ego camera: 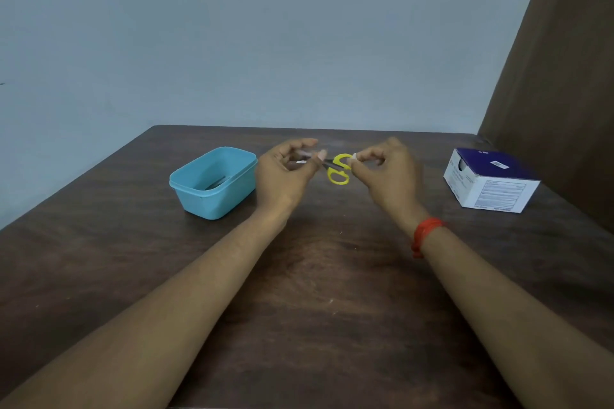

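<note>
Dark wood tabletop [315,276], pale blue-grey wall [265,26] behind, brown curtain [564,76] at right. Left hand [282,173]: fingertips pinched on the blade end of small yellow-handled scissors [335,163]. Right hand [388,173]: thumb and forefinger pinch the upper loop. Scissors crosswise between the hands, over the far middle. Best keep the left fingers on the blade flats and seat the right in the loops before opening. Blue tub [212,199] near left; white-and-purple box [491,189] well right.

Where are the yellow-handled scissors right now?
Head view: the scissors are at mid-table between the left hand and right hand, blades toward the left hand; the blue tub is to their left, the white box far right.
</note>
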Tool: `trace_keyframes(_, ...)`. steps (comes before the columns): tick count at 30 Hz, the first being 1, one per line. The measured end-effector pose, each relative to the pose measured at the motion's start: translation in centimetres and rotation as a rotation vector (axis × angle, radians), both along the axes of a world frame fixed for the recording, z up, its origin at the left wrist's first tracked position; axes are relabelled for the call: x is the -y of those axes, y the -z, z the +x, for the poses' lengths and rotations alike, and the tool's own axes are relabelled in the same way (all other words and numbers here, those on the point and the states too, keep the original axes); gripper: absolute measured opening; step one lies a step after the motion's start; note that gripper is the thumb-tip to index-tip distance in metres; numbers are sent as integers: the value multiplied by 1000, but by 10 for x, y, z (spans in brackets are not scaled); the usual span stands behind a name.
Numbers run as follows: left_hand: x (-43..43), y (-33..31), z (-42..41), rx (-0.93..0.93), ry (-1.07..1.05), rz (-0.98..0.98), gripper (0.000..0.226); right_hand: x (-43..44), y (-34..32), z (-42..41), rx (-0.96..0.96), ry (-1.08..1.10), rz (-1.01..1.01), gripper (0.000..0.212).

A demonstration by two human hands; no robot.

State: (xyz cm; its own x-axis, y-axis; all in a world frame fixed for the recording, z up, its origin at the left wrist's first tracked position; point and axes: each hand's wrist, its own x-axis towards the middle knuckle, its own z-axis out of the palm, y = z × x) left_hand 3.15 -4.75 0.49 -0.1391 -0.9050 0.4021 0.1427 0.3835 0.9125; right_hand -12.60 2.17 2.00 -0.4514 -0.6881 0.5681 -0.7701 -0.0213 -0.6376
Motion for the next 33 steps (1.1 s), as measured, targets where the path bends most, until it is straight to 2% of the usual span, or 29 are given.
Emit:
trace_keyframes(2, 3, -1, 2, 89, -62, -84, 34, -5, -9, -5, -263, 15, -56, 8)
trace_keyframes(4, 4, -3, 5, 214, -103, -201, 49, -9, -14, -8, -428, -5, -114, 9)
trace_keyframes(6, 1, -5, 6, 361, -109, -301, 53, -11, -16, -9, -570, -11, -150, 9)
trace_keyframes(11, -5, -8, 4, 550, -87, -534, 18, -8, -22, -13, -845, -14, -285, 15)
trace_keyframes(14, -4, -9, 6, 572, -69, -513, 13, -6, -23, -11, -911, -43, -320, 13)
trace_keyframes(17, -3, -9, 7, 572, -46, -492, 8, -6, -19, -7, -802, -25, -296, 12)
trace_keyframes(22, -3, -7, 6, 515, 17, -406, 3, 1, -9, -4, -220, -96, -219, 12)
trace_keyframes(25, -3, -5, 7, 486, 42, -399, 6, 6, -5, -6, 8, -184, -185, 6)
trace_keyframes(31, 2, -5, 7, 353, 87, -313, 9, 6, -5, -12, 192, -389, -71, 4)
trace_keyframes(33, 2, -4, 6, 326, 83, -300, 8, 7, -5, -13, 193, -401, -72, 12)
